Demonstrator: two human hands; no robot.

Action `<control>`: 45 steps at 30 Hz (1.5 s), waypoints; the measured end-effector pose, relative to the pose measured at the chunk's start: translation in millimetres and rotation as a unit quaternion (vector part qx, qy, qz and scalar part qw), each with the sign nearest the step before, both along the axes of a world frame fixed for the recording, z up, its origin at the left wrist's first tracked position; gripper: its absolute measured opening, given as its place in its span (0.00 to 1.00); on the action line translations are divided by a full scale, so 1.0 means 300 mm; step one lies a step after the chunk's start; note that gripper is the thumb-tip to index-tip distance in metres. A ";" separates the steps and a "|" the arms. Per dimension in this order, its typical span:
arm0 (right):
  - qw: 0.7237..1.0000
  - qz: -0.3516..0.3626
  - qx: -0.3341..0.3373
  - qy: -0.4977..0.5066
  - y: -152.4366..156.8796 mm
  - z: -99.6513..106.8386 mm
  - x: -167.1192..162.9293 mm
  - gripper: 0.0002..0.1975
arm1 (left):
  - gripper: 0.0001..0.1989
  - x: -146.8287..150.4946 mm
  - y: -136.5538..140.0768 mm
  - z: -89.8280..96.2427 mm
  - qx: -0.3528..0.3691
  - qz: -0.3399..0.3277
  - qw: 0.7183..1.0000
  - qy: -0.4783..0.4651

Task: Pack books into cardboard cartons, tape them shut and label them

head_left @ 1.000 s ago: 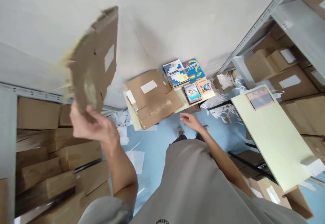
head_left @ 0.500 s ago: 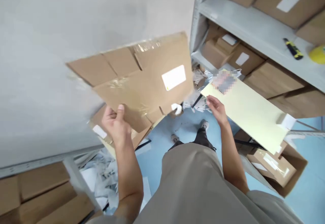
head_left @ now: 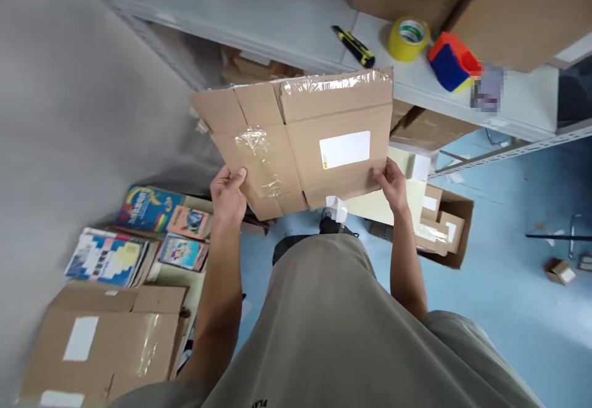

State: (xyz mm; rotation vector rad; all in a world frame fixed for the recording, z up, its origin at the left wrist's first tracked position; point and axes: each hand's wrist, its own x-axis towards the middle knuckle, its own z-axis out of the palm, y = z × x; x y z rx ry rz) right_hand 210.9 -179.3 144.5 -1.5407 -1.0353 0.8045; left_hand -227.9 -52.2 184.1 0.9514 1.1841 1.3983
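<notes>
A flattened cardboard box (head_left: pixel 296 143) with clear tape and a white label (head_left: pixel 345 149) is held up in front of me. My left hand (head_left: pixel 229 193) grips its lower left edge, thumb on the near face. At the lower right edge, my right hand (head_left: pixel 392 183) pinches the cardboard, its fingers partly hidden behind it. A curl of white paper (head_left: pixel 337 209) hangs at the box's bottom edge. Beneath the cardboard's right side, a pale yellow board (head_left: pixel 377 206) shows.
A metal shelf (head_left: pixel 277 10) ahead carries a utility knife (head_left: pixel 354 46), a yellow tape roll (head_left: pixel 407 39) and a red and blue object (head_left: pixel 453 61). Books (head_left: pixel 108 257) and more flattened cardboard (head_left: pixel 102 340) lie at left. An open carton (head_left: pixel 456 229) holding small boxes stands on the floor at right.
My view has turned right toward the shelf. The flattened box has come along in my left hand, and my right hand, free before, now grips its right side.
</notes>
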 end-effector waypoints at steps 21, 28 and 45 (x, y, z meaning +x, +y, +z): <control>0.963 -0.043 -0.074 -0.255 0.059 -0.151 -0.012 0.19 | 0.36 0.428 0.269 0.035 -0.004 -0.013 0.998 0.061; 0.964 0.004 -0.016 -0.267 0.163 -0.150 -0.071 0.22 | 0.37 0.350 0.206 0.075 -0.003 0.072 0.994 0.077; 0.944 0.170 0.043 -0.279 0.319 -0.142 -0.186 0.10 | 0.36 0.192 0.045 0.059 -0.016 0.217 0.971 0.099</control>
